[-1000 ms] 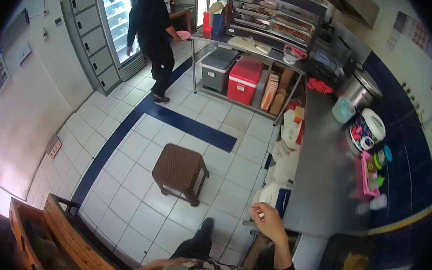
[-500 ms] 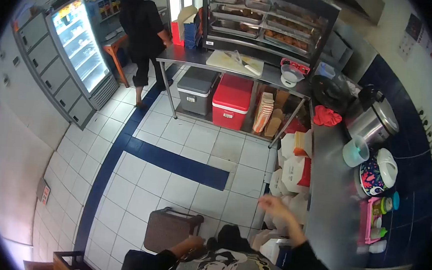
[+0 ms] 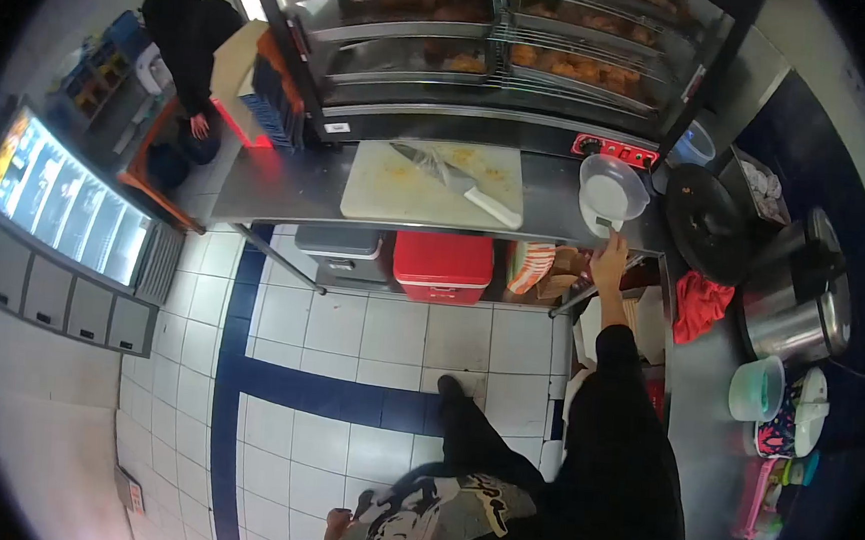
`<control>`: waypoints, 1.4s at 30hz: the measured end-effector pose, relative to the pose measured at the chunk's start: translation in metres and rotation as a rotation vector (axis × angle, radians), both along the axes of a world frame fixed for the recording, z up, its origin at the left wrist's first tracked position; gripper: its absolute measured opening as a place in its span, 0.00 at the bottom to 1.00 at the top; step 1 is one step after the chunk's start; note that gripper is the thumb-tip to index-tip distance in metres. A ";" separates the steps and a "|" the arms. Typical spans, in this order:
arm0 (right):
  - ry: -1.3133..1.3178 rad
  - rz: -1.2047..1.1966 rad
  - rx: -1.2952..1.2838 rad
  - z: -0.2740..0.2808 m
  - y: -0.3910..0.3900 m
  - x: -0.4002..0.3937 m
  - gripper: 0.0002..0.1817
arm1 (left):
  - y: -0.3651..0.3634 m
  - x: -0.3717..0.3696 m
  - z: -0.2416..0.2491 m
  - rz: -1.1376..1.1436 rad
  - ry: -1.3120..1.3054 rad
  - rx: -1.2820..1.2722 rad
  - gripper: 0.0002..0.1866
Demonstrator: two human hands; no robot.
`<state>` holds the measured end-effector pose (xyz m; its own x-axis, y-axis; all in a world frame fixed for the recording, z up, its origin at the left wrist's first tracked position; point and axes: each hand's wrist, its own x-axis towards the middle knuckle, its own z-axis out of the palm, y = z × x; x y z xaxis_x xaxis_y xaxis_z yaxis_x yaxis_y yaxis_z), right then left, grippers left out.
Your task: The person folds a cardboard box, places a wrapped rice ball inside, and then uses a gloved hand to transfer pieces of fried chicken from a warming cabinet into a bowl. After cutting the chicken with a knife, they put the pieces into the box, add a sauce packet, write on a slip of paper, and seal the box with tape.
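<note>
My right hand (image 3: 609, 263) reaches out to the front edge of the steel counter (image 3: 278, 184), with its fingers at the front of a white scale (image 3: 597, 219). A clear plastic bowl (image 3: 614, 189) sits on top of that scale. Left of it lies a white cutting board (image 3: 378, 191) bearing a knife (image 3: 459, 184) with a white handle and a clear plastic piece over part of the blade. Low beside my body is my left hand (image 3: 338, 520), small in view, its fingers curled and nothing clear in them.
Behind the counter stands a glass food warmer (image 3: 504, 109) with trays of fried food. Below are a red cooler (image 3: 443, 266) and a grey cooler (image 3: 343, 252). A red cloth (image 3: 699, 304) lies on the right counter. Another person (image 3: 190, 37) stands at the back left.
I have moved forward to the counter, and my right hand has stretched out to the scale. The stool has left the view. The other person now appears further left, bent over.
</note>
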<state>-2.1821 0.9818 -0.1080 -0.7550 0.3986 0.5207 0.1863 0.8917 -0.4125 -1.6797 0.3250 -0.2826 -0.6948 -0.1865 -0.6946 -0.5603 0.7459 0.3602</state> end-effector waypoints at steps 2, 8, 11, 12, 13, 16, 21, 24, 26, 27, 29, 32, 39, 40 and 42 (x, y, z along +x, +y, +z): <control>-0.051 -0.028 0.048 -0.023 0.005 -0.016 0.26 | -0.003 -0.026 0.001 -0.047 -0.227 0.005 0.14; -0.165 -0.111 0.079 -0.029 0.002 -0.021 0.30 | -0.011 -0.168 -0.004 0.008 -0.134 0.174 0.13; -0.271 -0.106 -0.046 -0.011 -0.002 -0.022 0.32 | -0.028 -0.239 -0.019 -0.036 0.005 0.272 0.13; -0.259 -0.082 -0.062 -0.008 -0.001 -0.020 0.32 | -0.038 -0.265 -0.020 -0.031 0.072 0.296 0.13; -0.244 -0.058 -0.077 -0.007 -0.001 -0.020 0.32 | -0.050 -0.289 -0.022 0.002 0.147 0.315 0.13; -0.046 -0.189 0.046 -0.012 -0.026 -0.009 0.30 | -0.103 -0.368 -0.014 0.357 0.304 0.272 0.08; 0.197 -0.539 -0.330 0.048 -0.148 -0.023 0.23 | -0.185 -0.598 0.121 0.729 1.249 0.081 0.17; 0.406 -0.473 -0.409 0.095 -0.237 -0.064 0.12 | -0.233 -0.729 0.221 0.575 1.486 0.159 0.13; 0.526 -0.253 -0.430 0.132 -0.294 -0.106 0.10 | -0.262 -0.805 0.262 0.503 1.625 0.339 0.10; 0.517 -0.194 -0.433 0.164 -0.334 -0.133 0.08 | -0.275 -0.841 0.267 0.469 1.652 0.372 0.09; 0.562 -0.017 -0.482 0.233 -0.428 -0.188 0.06 | -0.282 -0.900 0.298 0.403 1.667 0.364 0.08; 0.609 0.660 -0.124 0.314 -0.529 -0.264 0.04 | -0.277 -0.982 0.318 0.276 1.613 0.635 0.08; 0.467 0.675 0.211 0.434 -0.691 -0.457 0.09 | -0.243 -1.118 0.352 -0.149 1.311 0.932 0.05; 0.449 0.694 0.230 0.437 -0.695 -0.499 0.07 | -0.240 -1.134 0.355 -0.239 1.270 0.921 0.05; 0.175 0.623 0.174 0.433 -0.693 -0.578 0.06 | -0.233 -1.166 0.350 -0.297 1.135 0.917 0.06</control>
<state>-2.7601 0.2887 0.3252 -0.7153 -0.1852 0.6738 -0.4413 0.8674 -0.2301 -2.8461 0.0920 0.0672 -0.8654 0.2470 0.4359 0.4621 0.0575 0.8850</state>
